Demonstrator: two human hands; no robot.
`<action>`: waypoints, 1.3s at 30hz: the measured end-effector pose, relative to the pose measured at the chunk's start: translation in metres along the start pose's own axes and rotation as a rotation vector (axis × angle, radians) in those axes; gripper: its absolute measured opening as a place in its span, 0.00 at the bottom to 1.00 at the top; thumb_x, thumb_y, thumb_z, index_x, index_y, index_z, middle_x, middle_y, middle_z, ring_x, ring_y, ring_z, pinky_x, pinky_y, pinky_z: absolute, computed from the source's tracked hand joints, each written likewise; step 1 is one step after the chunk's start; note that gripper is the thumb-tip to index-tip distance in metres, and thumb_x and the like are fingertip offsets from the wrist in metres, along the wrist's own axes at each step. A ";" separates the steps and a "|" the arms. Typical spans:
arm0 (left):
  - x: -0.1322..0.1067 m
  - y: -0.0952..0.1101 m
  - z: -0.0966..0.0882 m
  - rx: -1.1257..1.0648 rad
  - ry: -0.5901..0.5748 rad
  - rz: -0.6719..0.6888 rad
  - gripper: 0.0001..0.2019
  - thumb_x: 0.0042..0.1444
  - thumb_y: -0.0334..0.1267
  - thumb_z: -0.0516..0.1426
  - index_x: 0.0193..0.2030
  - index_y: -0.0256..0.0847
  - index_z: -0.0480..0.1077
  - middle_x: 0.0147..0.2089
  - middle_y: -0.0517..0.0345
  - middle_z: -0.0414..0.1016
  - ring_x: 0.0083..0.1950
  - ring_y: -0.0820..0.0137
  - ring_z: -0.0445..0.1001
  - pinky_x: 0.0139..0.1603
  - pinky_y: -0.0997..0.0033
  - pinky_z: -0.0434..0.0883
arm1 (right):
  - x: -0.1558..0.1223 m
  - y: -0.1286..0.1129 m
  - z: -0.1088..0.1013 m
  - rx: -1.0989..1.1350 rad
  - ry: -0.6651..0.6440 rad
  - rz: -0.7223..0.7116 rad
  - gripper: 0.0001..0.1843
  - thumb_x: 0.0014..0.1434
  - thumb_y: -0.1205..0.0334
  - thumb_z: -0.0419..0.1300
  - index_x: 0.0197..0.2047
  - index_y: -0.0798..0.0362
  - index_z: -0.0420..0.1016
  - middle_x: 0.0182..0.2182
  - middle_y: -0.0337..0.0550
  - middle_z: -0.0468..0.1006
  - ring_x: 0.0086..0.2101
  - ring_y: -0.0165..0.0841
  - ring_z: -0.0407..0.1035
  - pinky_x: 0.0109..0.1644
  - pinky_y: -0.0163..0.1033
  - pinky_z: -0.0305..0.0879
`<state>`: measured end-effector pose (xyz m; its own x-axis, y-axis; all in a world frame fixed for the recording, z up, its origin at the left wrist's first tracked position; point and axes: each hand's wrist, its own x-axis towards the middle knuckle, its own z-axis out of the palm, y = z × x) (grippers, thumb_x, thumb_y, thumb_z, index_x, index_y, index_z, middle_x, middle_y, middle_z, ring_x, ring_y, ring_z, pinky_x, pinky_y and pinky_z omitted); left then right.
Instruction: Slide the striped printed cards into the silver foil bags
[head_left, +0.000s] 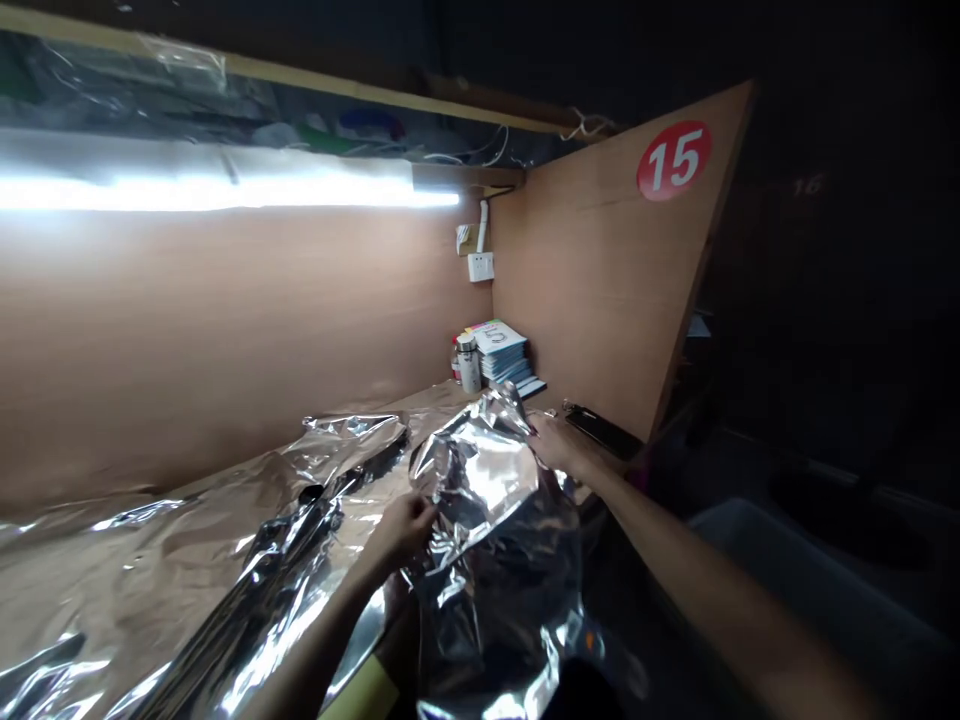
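**Silver foil sheet (pixel 480 470) bunched in two hands**

Left hand (pixel 405 530) clamped on the foil, right hand (pixel 555 445) pinching a top fold, the two hands apart, to keep the loose part up past the bench (pixel 551 408) edge. Left arm (pixel 330 620) and right arm (pixel 712 560) stretched forward and low. Rest of the sheet lying along the bench, near the wooden wall (pixel 225 330).

- A crumpled sheet of silver foil (pixel 480 490) is held up at the lower centre of the frame, its creased surface glinting under the light.
- Its lower part (pixel 495 620) is hung in dark, wrinkled folds towards the bottom edge of the frame.
- A broad stretch of foil (pixel 150 570) is spread over the lower left of the frame, rumpled, with a long dark crease running diagonally.
- Whether both are one sheet cannot be told.
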<state>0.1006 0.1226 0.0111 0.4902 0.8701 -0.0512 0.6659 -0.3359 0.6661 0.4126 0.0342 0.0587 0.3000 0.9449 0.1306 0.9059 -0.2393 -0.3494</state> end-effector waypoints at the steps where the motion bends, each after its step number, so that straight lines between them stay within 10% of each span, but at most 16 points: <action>1: 0.003 -0.002 -0.005 -0.011 0.040 -0.017 0.14 0.65 0.43 0.55 0.29 0.41 0.68 0.24 0.61 0.74 0.28 0.67 0.76 0.29 0.72 0.67 | 0.015 -0.013 -0.008 -0.002 0.025 -0.030 0.11 0.71 0.61 0.56 0.53 0.53 0.75 0.50 0.57 0.81 0.53 0.47 0.75 0.52 0.43 0.65; 6: 0.026 -0.013 -0.019 0.040 0.161 -0.147 0.15 0.70 0.48 0.58 0.39 0.37 0.73 0.35 0.59 0.77 0.35 0.70 0.77 0.39 0.66 0.76 | 0.067 -0.092 -0.047 -0.018 0.119 -0.187 0.19 0.71 0.57 0.60 0.60 0.59 0.70 0.57 0.63 0.76 0.55 0.50 0.71 0.56 0.48 0.66; 10: 0.037 -0.025 -0.013 0.087 0.206 -0.192 0.15 0.69 0.49 0.59 0.49 0.37 0.75 0.46 0.54 0.79 0.44 0.66 0.79 0.47 0.59 0.78 | 0.002 -0.128 -0.035 -0.004 0.063 -0.488 0.24 0.68 0.41 0.62 0.55 0.52 0.75 0.49 0.50 0.80 0.47 0.43 0.74 0.52 0.45 0.68; 13: 0.039 -0.034 -0.009 0.098 0.208 -0.192 0.15 0.69 0.48 0.59 0.51 0.37 0.74 0.48 0.53 0.79 0.46 0.65 0.79 0.49 0.57 0.78 | -0.087 -0.112 0.010 -0.061 0.110 -0.889 0.37 0.53 0.31 0.70 0.54 0.50 0.77 0.47 0.52 0.80 0.48 0.50 0.72 0.54 0.54 0.66; 16: 0.040 -0.039 -0.008 0.112 0.169 -0.191 0.16 0.69 0.48 0.59 0.50 0.37 0.74 0.47 0.53 0.79 0.45 0.65 0.79 0.49 0.57 0.78 | -0.141 -0.077 0.060 -0.147 0.263 -0.887 0.33 0.59 0.46 0.72 0.61 0.53 0.73 0.53 0.57 0.78 0.50 0.50 0.70 0.54 0.56 0.64; 19: 0.042 -0.040 -0.011 0.153 0.116 -0.190 0.16 0.69 0.49 0.59 0.50 0.37 0.74 0.46 0.54 0.79 0.44 0.66 0.79 0.48 0.58 0.78 | -0.148 -0.046 0.089 -0.140 0.419 -0.924 0.11 0.67 0.68 0.60 0.52 0.56 0.77 0.38 0.49 0.81 0.39 0.41 0.71 0.46 0.50 0.64; 26: 0.039 -0.028 -0.020 0.330 0.064 -0.134 0.16 0.69 0.50 0.57 0.45 0.36 0.75 0.40 0.52 0.79 0.42 0.63 0.79 0.46 0.60 0.76 | -0.145 -0.011 0.081 -0.041 0.464 -1.167 0.10 0.67 0.74 0.57 0.41 0.54 0.79 0.31 0.40 0.78 0.32 0.34 0.70 0.44 0.47 0.65; 31: -0.020 -0.014 -0.027 0.405 0.109 0.124 0.26 0.70 0.53 0.52 0.64 0.36 0.68 0.62 0.35 0.75 0.65 0.49 0.73 0.62 0.54 0.69 | -0.164 -0.015 0.080 -0.093 0.427 -1.152 0.07 0.63 0.73 0.61 0.41 0.56 0.80 0.29 0.41 0.76 0.31 0.35 0.69 0.43 0.48 0.67; 34: -0.070 -0.016 -0.009 0.482 -0.125 0.545 0.44 0.60 0.57 0.62 0.78 0.47 0.52 0.79 0.47 0.56 0.77 0.47 0.57 0.76 0.48 0.58 | -0.178 -0.032 0.074 -0.040 0.380 -1.152 0.07 0.62 0.71 0.61 0.41 0.55 0.80 0.30 0.42 0.77 0.32 0.36 0.69 0.44 0.49 0.68; 39: -0.111 -0.030 0.028 0.713 -0.205 0.814 0.36 0.69 0.33 0.54 0.80 0.54 0.45 0.79 0.56 0.53 0.78 0.50 0.56 0.75 0.42 0.62 | -0.174 -0.047 0.047 0.052 0.300 -1.441 0.11 0.65 0.59 0.63 0.48 0.51 0.81 0.50 0.45 0.81 0.50 0.40 0.74 0.62 0.49 0.64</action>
<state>0.0415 0.0263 -0.0240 0.9699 0.2400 0.0416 0.2410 -0.9703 -0.0219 0.3037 -0.1085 0.0082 -0.7766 0.2727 0.5679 0.4597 0.8617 0.2148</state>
